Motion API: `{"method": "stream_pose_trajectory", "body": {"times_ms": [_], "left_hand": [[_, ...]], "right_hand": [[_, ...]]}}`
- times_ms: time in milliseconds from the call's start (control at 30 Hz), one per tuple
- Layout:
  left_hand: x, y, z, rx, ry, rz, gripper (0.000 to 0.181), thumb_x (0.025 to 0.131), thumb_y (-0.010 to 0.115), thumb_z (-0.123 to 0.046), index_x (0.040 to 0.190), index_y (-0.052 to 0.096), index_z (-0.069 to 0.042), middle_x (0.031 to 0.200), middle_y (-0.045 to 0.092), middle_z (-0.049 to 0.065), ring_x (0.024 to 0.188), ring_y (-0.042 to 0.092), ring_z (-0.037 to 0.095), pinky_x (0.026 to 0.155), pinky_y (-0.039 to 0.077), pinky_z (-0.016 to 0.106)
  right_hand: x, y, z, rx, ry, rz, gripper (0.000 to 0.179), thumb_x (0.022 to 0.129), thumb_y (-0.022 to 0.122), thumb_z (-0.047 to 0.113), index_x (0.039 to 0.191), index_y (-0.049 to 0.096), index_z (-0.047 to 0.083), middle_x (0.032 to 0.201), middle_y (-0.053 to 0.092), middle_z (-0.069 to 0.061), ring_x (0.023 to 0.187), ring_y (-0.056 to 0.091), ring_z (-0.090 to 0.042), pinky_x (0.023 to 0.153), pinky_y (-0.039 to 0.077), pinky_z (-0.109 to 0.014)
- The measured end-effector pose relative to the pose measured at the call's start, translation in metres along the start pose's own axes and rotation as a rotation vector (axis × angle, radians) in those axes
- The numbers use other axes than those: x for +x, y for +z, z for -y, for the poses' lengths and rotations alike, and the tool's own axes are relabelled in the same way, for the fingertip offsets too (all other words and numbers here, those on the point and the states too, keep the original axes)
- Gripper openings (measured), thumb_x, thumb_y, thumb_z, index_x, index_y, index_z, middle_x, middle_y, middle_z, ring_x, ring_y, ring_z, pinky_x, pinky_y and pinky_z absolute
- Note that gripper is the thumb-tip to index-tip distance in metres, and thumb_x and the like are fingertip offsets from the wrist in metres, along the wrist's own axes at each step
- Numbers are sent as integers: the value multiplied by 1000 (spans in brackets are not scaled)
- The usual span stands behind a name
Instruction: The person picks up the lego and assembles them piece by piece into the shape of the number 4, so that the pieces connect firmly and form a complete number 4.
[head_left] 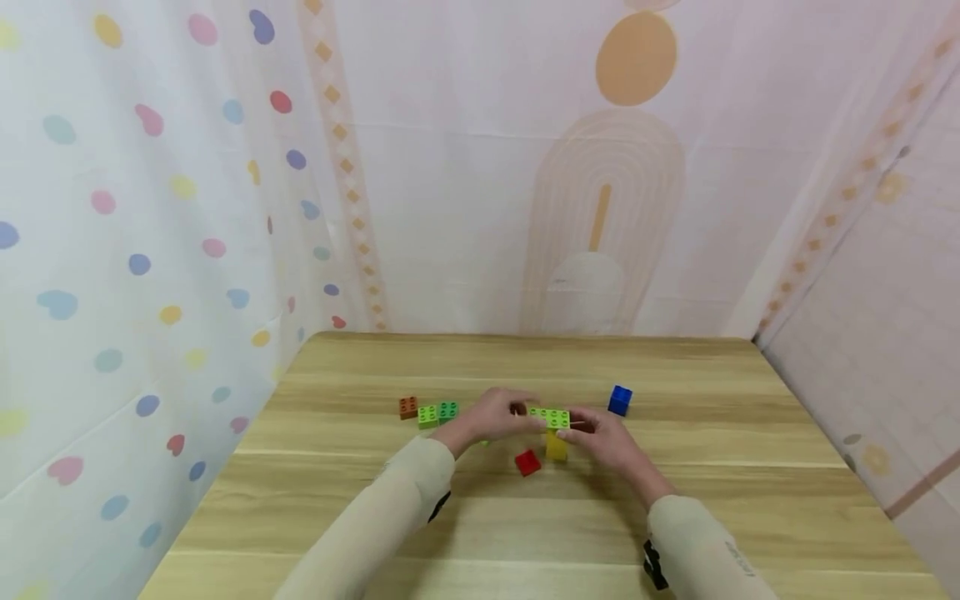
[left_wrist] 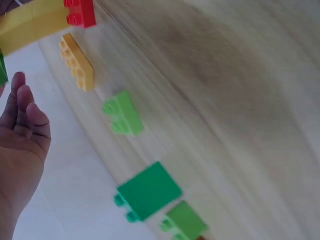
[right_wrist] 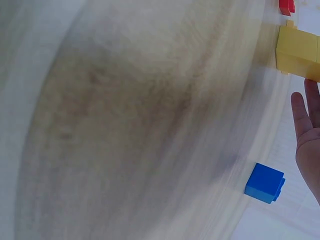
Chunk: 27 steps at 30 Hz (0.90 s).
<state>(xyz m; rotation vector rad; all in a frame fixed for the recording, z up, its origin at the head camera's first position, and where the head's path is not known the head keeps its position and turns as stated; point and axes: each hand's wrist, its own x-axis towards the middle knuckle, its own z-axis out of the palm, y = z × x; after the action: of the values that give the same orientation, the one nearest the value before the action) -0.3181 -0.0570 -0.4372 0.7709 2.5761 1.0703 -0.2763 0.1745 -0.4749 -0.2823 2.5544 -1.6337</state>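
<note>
A lime-green toy brick (head_left: 550, 417) lies across the top of an upright yellow brick stack (head_left: 557, 447) near the table's middle. My left hand (head_left: 498, 412) pinches the green brick's left end between thumb and fingers. On its right end, my right hand (head_left: 606, 438) grips it with thumb in front and fingers behind. The yellow stack (right_wrist: 298, 50) rises beside the right fingers in the right wrist view. A red brick (head_left: 528, 462) lies just left of the stack's foot. Beyond the left hand (left_wrist: 22, 137) in its wrist view lies an orange-yellow brick (left_wrist: 78, 64).
To the left, a brown brick (head_left: 408, 407), another lime brick (head_left: 427, 417) and a dark green brick (head_left: 447, 410) sit in a row. A small lime brick (left_wrist: 123, 114) lies nearer the left hand. Behind the right hand stands a blue brick (head_left: 620, 400).
</note>
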Motion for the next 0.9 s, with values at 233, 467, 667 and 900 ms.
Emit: {"method": "stream_pose_trajectory", "body": {"times_ms": [233,467,667,900], "left_hand": [[-5,-13,24,-220,-83,-261,51,103,51,-43,142,54,-10,120,63,9,109,58,24,92,48,44],[5,-9,42,-220,-124,-272,45,96,68,-22,136,59,-4,108,63,5,99,57,19,86,49,38],[18,3,51,-185,-134,-188,46,90,76,-25,130,64,-6,109,65,4,100,59,19,87,50,38],[23,14,58,-171,-164,-120,45,87,79,-29,127,66,-11,106,66,-2,100,59,15,91,48,37]], "right_hand": [[-1,3,0,-18,1,-18,34,93,71,18,125,68,9,113,69,-4,101,63,-19,88,52,-38],[-3,3,3,-7,-15,-11,34,94,70,17,126,67,8,114,69,-5,100,62,-19,86,53,-39],[-1,3,1,13,-29,5,33,94,70,17,126,68,9,116,69,-6,101,63,-19,87,52,-38],[-1,2,-3,24,-63,6,35,95,68,13,129,65,5,117,68,-10,101,62,-22,86,53,-40]]}}
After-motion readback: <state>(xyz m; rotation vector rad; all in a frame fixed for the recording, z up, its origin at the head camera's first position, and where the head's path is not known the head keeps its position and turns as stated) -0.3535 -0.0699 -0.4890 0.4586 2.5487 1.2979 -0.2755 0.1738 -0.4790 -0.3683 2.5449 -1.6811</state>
